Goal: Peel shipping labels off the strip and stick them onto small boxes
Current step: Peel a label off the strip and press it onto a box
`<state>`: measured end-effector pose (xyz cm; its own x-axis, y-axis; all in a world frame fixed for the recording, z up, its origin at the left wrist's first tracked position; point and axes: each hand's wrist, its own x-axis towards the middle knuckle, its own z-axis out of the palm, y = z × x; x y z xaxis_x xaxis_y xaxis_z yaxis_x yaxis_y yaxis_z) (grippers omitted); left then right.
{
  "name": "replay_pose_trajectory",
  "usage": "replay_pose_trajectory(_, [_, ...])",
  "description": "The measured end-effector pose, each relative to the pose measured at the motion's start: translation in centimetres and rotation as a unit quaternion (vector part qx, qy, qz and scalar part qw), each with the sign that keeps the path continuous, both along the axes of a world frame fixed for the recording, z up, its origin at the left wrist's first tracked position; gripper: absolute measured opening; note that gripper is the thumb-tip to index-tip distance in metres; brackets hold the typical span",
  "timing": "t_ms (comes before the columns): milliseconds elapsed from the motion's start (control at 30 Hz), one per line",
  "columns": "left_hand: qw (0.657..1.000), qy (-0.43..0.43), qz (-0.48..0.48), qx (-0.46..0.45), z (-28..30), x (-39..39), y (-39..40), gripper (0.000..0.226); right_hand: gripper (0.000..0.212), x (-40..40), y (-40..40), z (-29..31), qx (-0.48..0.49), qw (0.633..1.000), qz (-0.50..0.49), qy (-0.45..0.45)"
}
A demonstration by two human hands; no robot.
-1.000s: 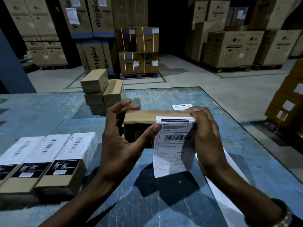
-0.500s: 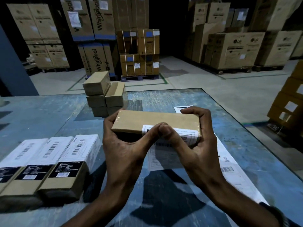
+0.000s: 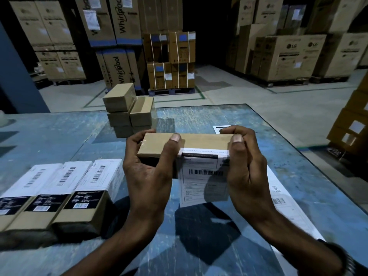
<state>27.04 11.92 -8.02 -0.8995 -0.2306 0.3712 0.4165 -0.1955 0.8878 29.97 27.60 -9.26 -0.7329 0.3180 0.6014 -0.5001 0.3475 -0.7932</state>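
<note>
I hold a small brown box (image 3: 201,140) above the blue table (image 3: 59,136), long side across. My left hand (image 3: 149,176) grips its left end, thumb on the top face. My right hand (image 3: 247,172) grips the right end, thumb on the top right corner. A white shipping label (image 3: 201,180) with a barcode is stuck by its top edge to the box's top and hangs down over the near side. The label strip (image 3: 282,198) lies on the table under my right forearm.
Three labelled boxes (image 3: 65,188) lie side by side at the near left. A stack of plain brown boxes (image 3: 129,110) stands at the table's far middle. Large appliance cartons fill the warehouse floor beyond. More stacked cartons (image 3: 354,124) stand at the right.
My thumbs have slid apart along the label's top edge, from the middle out to the box's ends. The box has tilted so the label hangs into view.
</note>
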Motion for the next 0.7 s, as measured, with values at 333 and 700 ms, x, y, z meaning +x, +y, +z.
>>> replay_pose_trajectory(333, [0.992, -0.036, -0.007, -0.123, -0.1, -0.6, -0.9, 0.075, 0.055, -0.4, 0.9, 0.7, -0.047, 0.993, 0.054, -0.093])
replay_pose_trajectory(700, [0.993, -0.078, -0.017, -0.089, -0.4, -1.2, -1.1, 0.046, 0.037, -0.9, 0.8, 0.6, -0.047, 0.987, 0.023, -0.153])
